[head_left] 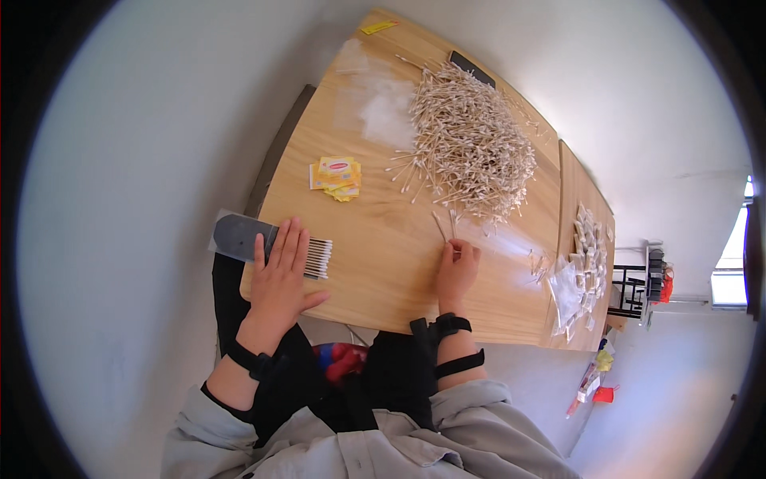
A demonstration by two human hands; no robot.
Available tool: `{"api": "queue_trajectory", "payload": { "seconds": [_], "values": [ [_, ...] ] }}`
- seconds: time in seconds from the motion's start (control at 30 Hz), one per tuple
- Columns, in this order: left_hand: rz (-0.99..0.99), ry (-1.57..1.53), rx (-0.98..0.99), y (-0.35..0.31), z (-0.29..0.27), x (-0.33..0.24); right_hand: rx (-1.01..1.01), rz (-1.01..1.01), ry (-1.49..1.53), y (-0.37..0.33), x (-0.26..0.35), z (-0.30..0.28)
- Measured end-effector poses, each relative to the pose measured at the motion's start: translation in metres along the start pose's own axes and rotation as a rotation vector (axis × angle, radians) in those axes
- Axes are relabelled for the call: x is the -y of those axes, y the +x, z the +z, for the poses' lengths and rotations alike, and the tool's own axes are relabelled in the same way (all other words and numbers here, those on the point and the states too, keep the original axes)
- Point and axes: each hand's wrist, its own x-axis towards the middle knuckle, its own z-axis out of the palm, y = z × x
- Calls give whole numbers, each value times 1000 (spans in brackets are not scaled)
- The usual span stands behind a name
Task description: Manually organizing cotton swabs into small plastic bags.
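My left hand (278,275) lies flat with its fingers stretched out, pressing on a dark grey flat board (239,237) at the table's left front edge. Beside its fingertips a neat row of cotton swabs (319,258) sticks out to the right, side by side. Part of the board and of the row is hidden under the hand. My right hand (458,271) is closed near the front middle of the table, pinching cotton swabs (453,227) between thumb and fingers. Beyond it rises a large loose heap of cotton swabs (475,136).
A stack of yellow printed cards (337,177) lies left of the heap, with clear plastic bags (385,112) behind it. A dark flat object (472,69) stands at the heap's far side. Several filled bags (589,247) cover the right part of the wooden table (383,279).
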Motion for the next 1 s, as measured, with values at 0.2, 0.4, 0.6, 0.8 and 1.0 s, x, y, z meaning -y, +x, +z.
{"api": "queue_trajectory", "payload": {
  "seconds": [0.2, 0.4, 0.6, 0.8, 1.0],
  "values": [
    [1, -5, -12, 1, 2, 0, 101, 3, 1, 15, -15, -4],
    [-4, 3, -11, -1, 4, 3, 66, 42, 289, -6, 21, 5],
    [-3, 11, -21, 0, 2, 1, 513, -251, 384, -40, 114, 46],
    [-4, 7, -37, 1, 0, -1, 606, -378, 332, -42, 131, 55],
    [13, 0, -50, 0, 2, 1, 504, -224, 414, -39, 123, 58]
  ]
}}
